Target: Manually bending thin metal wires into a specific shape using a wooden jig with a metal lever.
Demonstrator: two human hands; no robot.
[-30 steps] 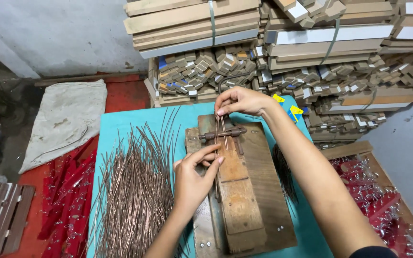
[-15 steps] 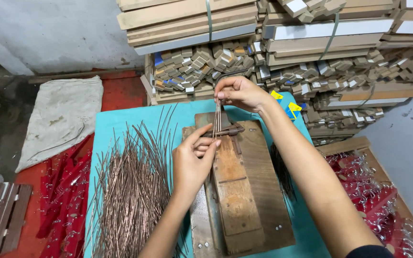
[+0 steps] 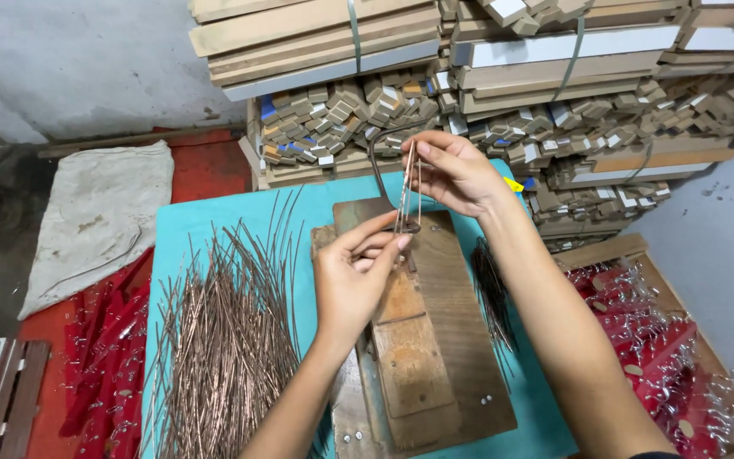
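Both hands pinch wires, banded bundles behind.

Two bare forearms in view, no gloves, rings or watch on the left hand or the right hand; a sliver of dark sleeve shows at the right elbow.

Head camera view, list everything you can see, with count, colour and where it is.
copper wires: large loose pile, copper-coloured, left on the teal mat
teal mat: one, covers the work surface
wooden jig: one, brown, middle of the mat
bent wires: a few thin ones, held upright over the jig
dark wire bundle: one, right of the jig
red pieces: many, far left; more in the wooden box at right
cloth sack: one, off-white, upper left
strapped wood stacks: several, tan, along the back
left hand: pinches the wires' lower end
right hand: pinches their top
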